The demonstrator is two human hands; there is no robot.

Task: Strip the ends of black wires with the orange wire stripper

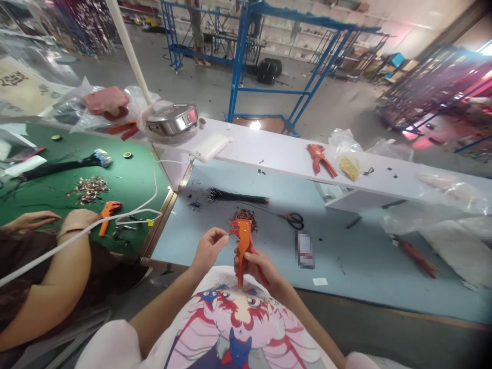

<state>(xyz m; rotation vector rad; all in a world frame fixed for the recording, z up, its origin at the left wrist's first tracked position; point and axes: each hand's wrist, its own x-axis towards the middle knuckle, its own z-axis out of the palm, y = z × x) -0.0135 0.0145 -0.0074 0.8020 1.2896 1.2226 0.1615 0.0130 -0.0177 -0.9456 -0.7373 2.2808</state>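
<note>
While the right hand (258, 264) wraps its fingers around the handles of an orange tool (244, 238), the left hand (209, 251) pinches a thin dark wire (229, 234) between finger and thumb, just beside the tool's head. The tool is a little below the middle of the frame, standing nearly upright. How wide its mouth is open is too small to tell.

Under the tool is a blue table (346, 256), which fills the middle and the right of the frame. Just past the tool's head is a pile of small brown bits (251, 218), and above that lies a bunch of black wires (238, 197). Black scissors (295, 221) lie right of the middle, near a blurred thing (305, 250). Clear bags (407, 220) sit at the right.

A long white shelf (269, 146) runs across the frame. It holds a round metal tin (172, 119) left of the middle and a red tool (321, 160) to the right.

At the left is a green table (130, 179), where another person's arm (67, 277) rests near a second orange tool (108, 215).

At the top, a tall blue rack (269, 91) stands on a gray floor (207, 97).
</note>
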